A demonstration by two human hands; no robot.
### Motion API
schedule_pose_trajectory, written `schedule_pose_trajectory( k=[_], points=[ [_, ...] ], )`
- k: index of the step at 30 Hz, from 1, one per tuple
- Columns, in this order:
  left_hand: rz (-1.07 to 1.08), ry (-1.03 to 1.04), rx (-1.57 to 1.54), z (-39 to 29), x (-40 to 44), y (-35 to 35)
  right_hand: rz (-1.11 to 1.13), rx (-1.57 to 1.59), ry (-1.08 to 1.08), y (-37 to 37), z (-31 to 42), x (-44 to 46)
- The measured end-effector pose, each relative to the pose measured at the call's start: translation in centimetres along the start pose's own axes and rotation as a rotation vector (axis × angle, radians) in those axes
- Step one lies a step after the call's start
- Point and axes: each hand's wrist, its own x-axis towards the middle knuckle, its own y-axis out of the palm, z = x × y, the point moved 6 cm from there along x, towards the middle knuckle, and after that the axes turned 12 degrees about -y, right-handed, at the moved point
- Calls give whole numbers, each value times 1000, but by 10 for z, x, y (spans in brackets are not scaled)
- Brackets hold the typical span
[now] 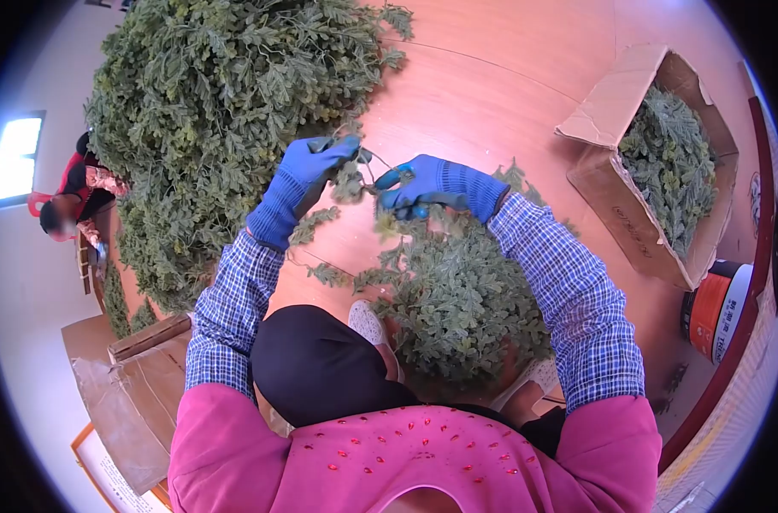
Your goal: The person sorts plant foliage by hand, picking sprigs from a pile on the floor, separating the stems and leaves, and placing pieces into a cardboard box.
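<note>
Both my hands wear blue knitted gloves and meet in front of me at chest width. My left hand [321,162] is closed, its fingers pinching a thin stem of an artificial greenery sprig [349,181]. My right hand [415,186] is curled round the stem's other part, with pale green leaves hanging just below it; the fingertips partly hide what they grip. Beneath my hands, between my feet, lies a smaller heap of green sprigs [457,299]. Close to my left hand rises a large pile of the same greenery [226,103].
An open cardboard box [637,205] holding greenery stands at the right, beside an orange and white bucket [716,312]. Flattened cardboard [137,402] lies at the lower left. Another person [77,188] in red and black is beyond the big pile. Loose sprigs [329,274] lie on the floor.
</note>
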Motion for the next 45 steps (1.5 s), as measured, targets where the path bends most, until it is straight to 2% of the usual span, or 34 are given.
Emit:
schedule_pose_trajectory(
  k=[1, 2, 4, 5, 6, 7, 8, 9, 11, 12, 13, 15, 17, 18, 19, 20, 21, 22, 24, 25, 27, 29, 31, 32, 33, 34, 35, 36, 37, 38, 39, 41, 43, 45],
  points=[
    [0, 1, -3, 5, 0, -4, -14, 61, -16, -5, -1, -2],
    [76, -4, -21, 12, 0, -6, -57, -135, 20, -20, -4, -5],
    [245, -33, -137, 17, -10, -12, -49, -95, 16, -36, 8, -20],
    [249, -32, -138, 19, -15, -15, -41, -56, 9, -42, 11, -27],
    [364, -5, -53, 18, -21, -10, -44, -203, -29, -48, 14, -30],
    [477, 24, 34, 18, -25, -8, -49, -207, -28, -54, 14, -32],
    [515, -123, 155, 51, -10, -16, -19, -209, 80, -58, 6, -36],
    [517, -121, 158, 48, -9, -15, 9, -209, 186, -60, -2, -40],
    [320, 133, 187, 21, -5, -22, 1, -166, 134, -64, -5, -43],
    [256, 248, 249, -3, -8, -18, 58, -264, 164, -59, 4, -46],
    [261, 249, 248, -21, -11, -6, 119, -358, 194, -56, 7, -49],
    [179, 718, 261, -71, -32, 24, 157, -369, 157, -54, 4, -48],
    [115, 994, 723, -89, -36, 61, 215, -401, 212, -46, 10, -47],
    [267, 985, 663, -86, -29, 79, 209, -411, 216, -44, 12, -47],
    [211, 979, 736, -71, -20, 90, 196, -290, 125, -38, 18, -47],
    [235, 856, 778, -56, -9, 98, 169, -177, 41, -36, 27, -53],
    [268, 751, 810, -47, 1, 102, 82, -227, 52, -38, 34, -64],
    [324, 778, 741, -45, -3, 102, 96, -294, 88, -38, 30, -72],
    [348, 896, 666, -46, -18, 109, 165, -357, -101, -19, 44, -92],
    [307, 984, 651, -51, -31, 114, 179, -353, -78, -9, 47, -105],
    [479, 948, 623, -64, -53, 127, 187, -354, -51, 9, 56, -126],
    [513, 1039, 620, -55, -48, 125, 278, -425, 220, 16, 53, -147],
    [656, 885, 387, -47, -33, 109, 101, -1022, -29, -3, 109, -189],
    [634, 693, 290, -33, -12, 84, -131, -1195, -89, -31, 131, -217],
    [650, 500, -53, -22, 0, 58, -381, -1335, -123, -58, 153, -248],
    [583, 382, -376, -9, 16, 48, -771, -1498, -86, -78, 190, -269],
    [366, 146, -544, -21, 9, 51, -929, -1621, -20, -117, 192, -290],
    [422, 153, -527, -15, 19, 55, -1076, -1763, 113, -158, 187, -308],
    [314, 25, -615, -16, 20, 61, -895, -1780, 235, -205, 160, -338],
    [438, 24, -647, -12, 24, 66, -711, -1795, 356, -237, 134, -351],
    [439, -66, -719, -4, 32, 68, -697, -1784, 324, -229, 139, -332],
    [416, -68, -709, -4, 29, 75, -865, -2004, 296, -188, 180, -297],
    [448, -61, -780, -3, 29, 80, -856, -1443, -501, -135, 191, -232],
    [486, -54, -849, -4, 28, 88, -581, -789, -288, -103, 137, -161]
  ],
)
